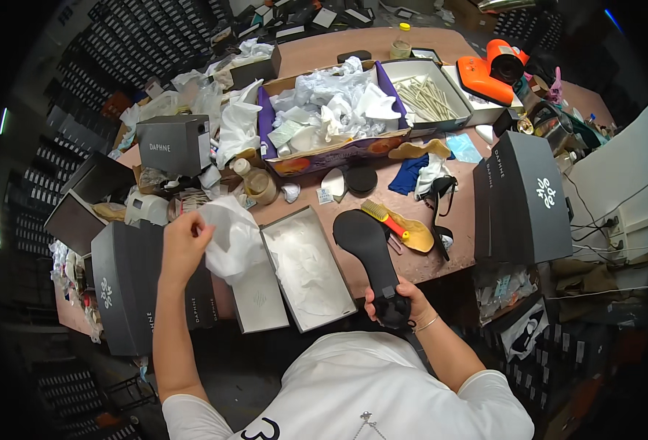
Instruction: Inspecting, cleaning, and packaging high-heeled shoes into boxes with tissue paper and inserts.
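My right hand [417,306] grips a black shoe [364,242] by its heel end, with the dark sole turned up and the toe pointing away from me. My left hand [184,248] is raised at the left, its fingers pinched on a thin white wrapping sheet [234,238] that hangs down. Under the sheet lies a pale, flat box lid [259,301]. Beside it, an open shoe box [344,309] contains crumpled white tissue paper [298,264]. Just past the shoe are a brush [396,226] with yellow bristles and a red handle, and a tan insole [416,236].
Stacked dark shoe boxes stand at the left [122,286] and right [518,198] table edges. Behind are a purple carton [324,160] of crumpled paper, a tray [459,110] of pale sticks, a bottle [260,185], a black strappy sandal [440,220] and an orange device [485,77].
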`<state>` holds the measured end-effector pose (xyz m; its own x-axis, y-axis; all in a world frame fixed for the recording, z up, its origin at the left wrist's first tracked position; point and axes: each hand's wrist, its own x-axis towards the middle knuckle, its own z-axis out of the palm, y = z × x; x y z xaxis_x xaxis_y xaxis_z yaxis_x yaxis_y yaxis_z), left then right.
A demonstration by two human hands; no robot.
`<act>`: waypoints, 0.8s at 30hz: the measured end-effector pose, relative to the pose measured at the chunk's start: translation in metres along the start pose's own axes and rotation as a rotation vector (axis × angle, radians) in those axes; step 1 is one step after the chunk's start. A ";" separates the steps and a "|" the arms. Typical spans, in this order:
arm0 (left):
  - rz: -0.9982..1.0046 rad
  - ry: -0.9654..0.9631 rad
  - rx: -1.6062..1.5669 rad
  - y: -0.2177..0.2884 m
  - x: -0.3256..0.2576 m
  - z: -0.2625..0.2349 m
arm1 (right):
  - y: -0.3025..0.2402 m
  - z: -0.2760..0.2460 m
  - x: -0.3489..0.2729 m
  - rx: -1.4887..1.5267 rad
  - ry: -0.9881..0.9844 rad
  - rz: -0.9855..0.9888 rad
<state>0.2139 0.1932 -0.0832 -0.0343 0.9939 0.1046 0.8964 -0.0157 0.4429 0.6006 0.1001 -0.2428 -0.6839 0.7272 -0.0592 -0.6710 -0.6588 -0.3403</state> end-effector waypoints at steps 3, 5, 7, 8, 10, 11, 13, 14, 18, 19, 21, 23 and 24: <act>0.000 0.047 -0.155 0.018 -0.019 -0.017 | -0.003 0.003 0.009 -0.006 -0.067 0.022; 0.089 0.087 -0.205 0.015 -0.035 0.001 | -0.004 0.006 0.015 -0.018 -0.101 0.055; 0.065 -0.007 -0.211 0.005 -0.049 0.031 | -0.007 0.012 0.020 -0.042 -0.111 0.095; 0.083 -0.009 -0.226 0.000 -0.056 0.050 | -0.008 0.014 0.021 -0.064 -0.118 0.116; 0.031 -0.061 -0.340 0.009 -0.067 0.081 | -0.011 0.016 0.021 -0.111 -0.126 0.147; 0.041 -0.084 -0.362 0.014 -0.071 0.094 | -0.012 0.018 0.020 -0.129 -0.136 0.160; 0.066 -0.134 -0.410 0.023 -0.075 0.114 | -0.014 0.020 0.017 -0.167 -0.151 0.180; 0.072 -0.165 -0.332 0.029 -0.079 0.120 | -0.013 0.020 0.017 -0.163 -0.161 0.188; 0.117 -0.176 -0.125 0.045 -0.094 0.128 | -0.009 0.016 0.018 -0.185 -0.117 0.223; 0.134 -0.155 -0.098 0.047 -0.099 0.129 | -0.006 0.017 0.019 -0.197 -0.083 0.230; 0.119 -0.135 -0.161 0.045 -0.107 0.136 | -0.002 0.032 0.028 -0.224 -0.040 0.249; 0.046 -0.147 -0.227 0.041 -0.112 0.140 | 0.009 0.034 0.041 -0.246 -0.057 0.283; -0.146 -0.277 -0.524 0.041 -0.115 0.139 | 0.015 0.035 0.043 -0.234 -0.043 0.279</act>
<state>0.3160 0.0934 -0.2012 0.0389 0.9800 -0.1950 0.5519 0.1416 0.8218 0.5515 0.1147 -0.2172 -0.8459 0.5141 -0.1422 -0.3771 -0.7650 -0.5221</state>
